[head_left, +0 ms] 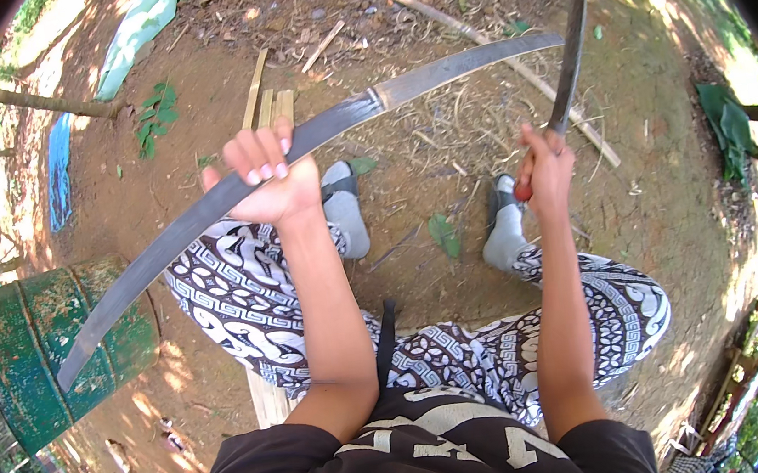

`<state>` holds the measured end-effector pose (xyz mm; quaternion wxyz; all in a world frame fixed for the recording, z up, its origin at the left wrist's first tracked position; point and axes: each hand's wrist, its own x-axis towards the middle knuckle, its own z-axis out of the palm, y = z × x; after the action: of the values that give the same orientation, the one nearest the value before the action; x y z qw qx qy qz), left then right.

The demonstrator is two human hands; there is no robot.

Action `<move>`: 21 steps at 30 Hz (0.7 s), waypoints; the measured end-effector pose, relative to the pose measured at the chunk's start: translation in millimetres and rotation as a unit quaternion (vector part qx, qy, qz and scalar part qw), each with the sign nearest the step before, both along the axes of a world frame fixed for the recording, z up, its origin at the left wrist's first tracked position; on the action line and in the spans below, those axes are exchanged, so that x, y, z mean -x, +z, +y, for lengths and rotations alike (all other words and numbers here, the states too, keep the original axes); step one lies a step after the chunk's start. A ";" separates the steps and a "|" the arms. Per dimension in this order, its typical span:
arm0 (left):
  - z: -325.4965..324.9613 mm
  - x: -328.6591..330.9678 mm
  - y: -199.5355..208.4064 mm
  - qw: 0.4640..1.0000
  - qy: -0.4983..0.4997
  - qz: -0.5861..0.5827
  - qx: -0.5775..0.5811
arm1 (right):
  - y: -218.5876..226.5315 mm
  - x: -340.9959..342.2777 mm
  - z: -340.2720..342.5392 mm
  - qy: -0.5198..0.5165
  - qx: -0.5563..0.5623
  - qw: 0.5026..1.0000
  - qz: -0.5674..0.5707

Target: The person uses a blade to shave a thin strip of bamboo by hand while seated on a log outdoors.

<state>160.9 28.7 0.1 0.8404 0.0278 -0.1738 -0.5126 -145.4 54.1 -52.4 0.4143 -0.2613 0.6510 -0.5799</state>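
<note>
My left hand (290,195) is closed around a long, dark strip (330,125) that looks like split bamboo, with a joint ring along it. The strip slants from the lower left, above the drum, up to the far right, and looks curved. My right hand (546,168) grips a machete (571,59) by its reddish handle, blade pointing up and away. The strip's far end reaches the blade's upper part; I cannot tell whether they touch. Both hands are above my patterned trousers, between and beside my spread knees.
A rusty green drum (66,339) lies at the left. Pale split pieces (278,109) and a long thin pole (459,29) rest on the dirt ground among shavings. A blue sheet (61,173), a pale green sheet (137,40) and a branch (51,100) are at the far left.
</note>
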 end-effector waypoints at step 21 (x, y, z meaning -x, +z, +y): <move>-278.9 42.8 -70.7 0.916 -0.122 -0.177 -0.339 | 118.3 117.0 116.0 -0.222 0.188 0.957 -0.004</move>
<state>118.1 -250.2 -70.7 0.6669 0.3797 -0.1380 -0.6261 -262.5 170.1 65.9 0.2210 -0.1809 0.5704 -0.7701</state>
